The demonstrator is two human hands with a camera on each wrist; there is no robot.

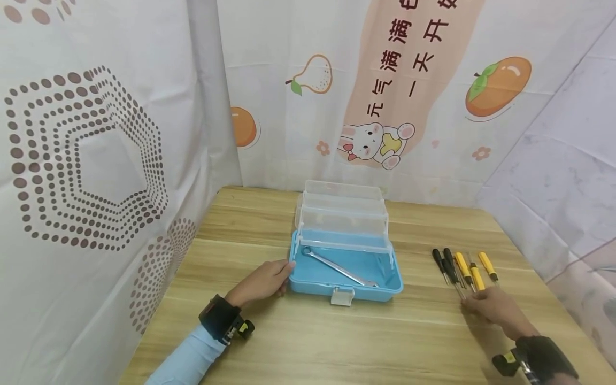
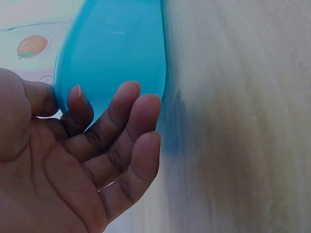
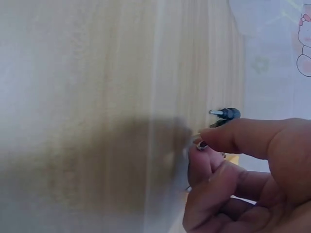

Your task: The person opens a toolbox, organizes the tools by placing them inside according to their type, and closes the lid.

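Observation:
A light-blue toolbox [image 1: 315, 287] stands on the table with its clear tiered trays raised at the back. Inside it, a combination wrench [image 1: 337, 266] lies at a slant. At the box's left wall is my left hand [image 1: 262, 280], thumb and index finger pinching the rim while the other fingers curl loosely beside the blue side. My right hand [image 1: 498, 307] is low over the table at the right. Its thumb and index finger pinch the metal tip [image 3: 201, 145] of a black-handled screwdriver [image 1: 451, 271]; the hand partly hides the tools behind it.
Several more screwdrivers lie beside it, among them a black one [image 1: 437, 258] and yellow ones such as this far-right screwdriver [image 1: 487, 263]. A white latch [image 1: 343, 296] hangs at the toolbox front. Printed curtains [image 1: 269, 32] enclose the wooden table [image 1: 337, 342] behind and at both sides.

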